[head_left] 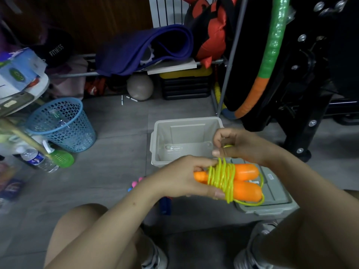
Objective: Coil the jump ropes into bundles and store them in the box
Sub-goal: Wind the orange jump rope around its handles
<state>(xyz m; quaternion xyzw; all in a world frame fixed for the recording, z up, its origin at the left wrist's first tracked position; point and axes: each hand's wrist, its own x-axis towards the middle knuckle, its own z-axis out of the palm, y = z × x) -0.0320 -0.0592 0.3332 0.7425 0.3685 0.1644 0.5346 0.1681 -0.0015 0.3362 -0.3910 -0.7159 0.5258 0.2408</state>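
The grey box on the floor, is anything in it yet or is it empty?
Empty. The grey box stands open with its bare bottom showing, and the left hand holds the jump rope in front of it.

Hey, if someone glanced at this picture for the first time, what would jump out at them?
First, the orange jump rope handles wound in yellow-green cord, held low in the middle: the left hand grips the bundle while the right hand pinches the cord above it. Just behind sits the open grey box on the floor, with a blue mesh basket off to the left.
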